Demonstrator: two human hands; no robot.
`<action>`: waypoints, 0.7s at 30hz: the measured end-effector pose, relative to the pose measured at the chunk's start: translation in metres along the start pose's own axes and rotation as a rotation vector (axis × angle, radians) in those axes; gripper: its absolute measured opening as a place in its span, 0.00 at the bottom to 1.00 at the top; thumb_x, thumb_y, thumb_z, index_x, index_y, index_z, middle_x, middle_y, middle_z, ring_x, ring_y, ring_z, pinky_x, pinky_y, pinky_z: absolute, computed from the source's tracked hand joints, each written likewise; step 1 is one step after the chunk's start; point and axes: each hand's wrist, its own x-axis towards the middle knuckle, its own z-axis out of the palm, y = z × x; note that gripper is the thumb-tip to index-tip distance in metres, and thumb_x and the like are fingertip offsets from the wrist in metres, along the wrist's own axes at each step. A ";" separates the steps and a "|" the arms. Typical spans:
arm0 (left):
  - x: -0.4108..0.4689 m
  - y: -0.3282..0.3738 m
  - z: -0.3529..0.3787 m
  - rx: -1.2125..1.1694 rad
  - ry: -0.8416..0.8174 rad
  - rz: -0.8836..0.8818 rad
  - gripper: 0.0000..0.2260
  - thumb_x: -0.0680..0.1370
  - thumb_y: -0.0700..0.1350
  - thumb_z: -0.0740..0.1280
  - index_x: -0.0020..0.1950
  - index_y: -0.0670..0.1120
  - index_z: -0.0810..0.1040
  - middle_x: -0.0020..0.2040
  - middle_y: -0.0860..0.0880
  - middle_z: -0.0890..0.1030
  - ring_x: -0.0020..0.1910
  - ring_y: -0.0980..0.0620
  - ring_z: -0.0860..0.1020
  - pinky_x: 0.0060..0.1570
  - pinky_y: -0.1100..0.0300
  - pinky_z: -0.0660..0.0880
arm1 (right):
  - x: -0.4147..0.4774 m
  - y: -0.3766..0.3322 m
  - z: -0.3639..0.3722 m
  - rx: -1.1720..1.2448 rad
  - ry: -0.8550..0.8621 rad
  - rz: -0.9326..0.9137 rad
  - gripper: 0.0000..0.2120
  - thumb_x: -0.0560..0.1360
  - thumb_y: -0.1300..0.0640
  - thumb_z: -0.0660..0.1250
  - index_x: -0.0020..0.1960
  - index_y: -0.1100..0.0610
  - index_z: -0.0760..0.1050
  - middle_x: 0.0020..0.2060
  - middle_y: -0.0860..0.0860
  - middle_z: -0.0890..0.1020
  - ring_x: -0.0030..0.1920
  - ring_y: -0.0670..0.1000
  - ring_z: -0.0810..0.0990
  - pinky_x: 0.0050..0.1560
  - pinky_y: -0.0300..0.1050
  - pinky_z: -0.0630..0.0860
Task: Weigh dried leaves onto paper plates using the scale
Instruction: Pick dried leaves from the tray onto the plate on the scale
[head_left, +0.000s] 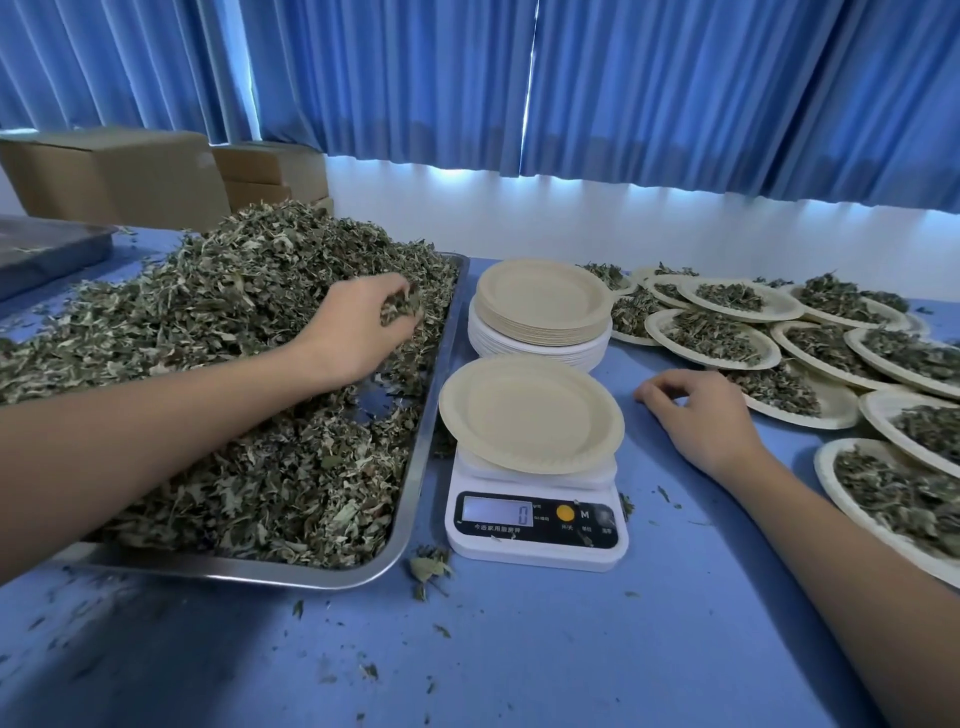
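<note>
**Handful gripped, reading at 0**

The left hand (363, 332) grips dried leaves (218, 312) in the tray (420, 467), left of the scale (535, 538) bearing 1 paper plate (530, 413). The right hand (701, 421) rests loosely curled, holding nothing, on the surface (519, 649) right of the plate.

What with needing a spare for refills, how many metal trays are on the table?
2. One metal tray, heaped with dried leaves, sits left of the scale; a second metal tray lies at the far left, partly cut off. More may be hidden.
</note>
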 end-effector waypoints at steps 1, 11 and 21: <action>0.005 0.006 -0.004 0.003 0.022 0.027 0.03 0.81 0.44 0.68 0.48 0.48 0.76 0.39 0.51 0.80 0.27 0.60 0.75 0.24 0.67 0.67 | 0.000 0.000 0.000 -0.006 0.002 -0.007 0.10 0.80 0.55 0.67 0.43 0.53 0.84 0.38 0.48 0.85 0.41 0.50 0.82 0.44 0.47 0.76; 0.012 0.092 0.013 -0.191 -0.072 0.271 0.03 0.77 0.45 0.71 0.46 0.47 0.80 0.38 0.56 0.80 0.38 0.60 0.76 0.40 0.59 0.71 | 0.002 0.004 0.003 -0.027 0.008 -0.047 0.10 0.80 0.57 0.68 0.42 0.54 0.84 0.36 0.47 0.84 0.38 0.48 0.81 0.43 0.47 0.76; 0.019 0.094 0.010 -0.295 -0.261 0.121 0.10 0.76 0.57 0.70 0.50 0.53 0.85 0.47 0.58 0.85 0.49 0.58 0.82 0.51 0.61 0.76 | 0.001 0.004 0.003 -0.049 0.002 -0.070 0.09 0.81 0.56 0.68 0.43 0.55 0.84 0.38 0.50 0.84 0.37 0.48 0.80 0.42 0.46 0.75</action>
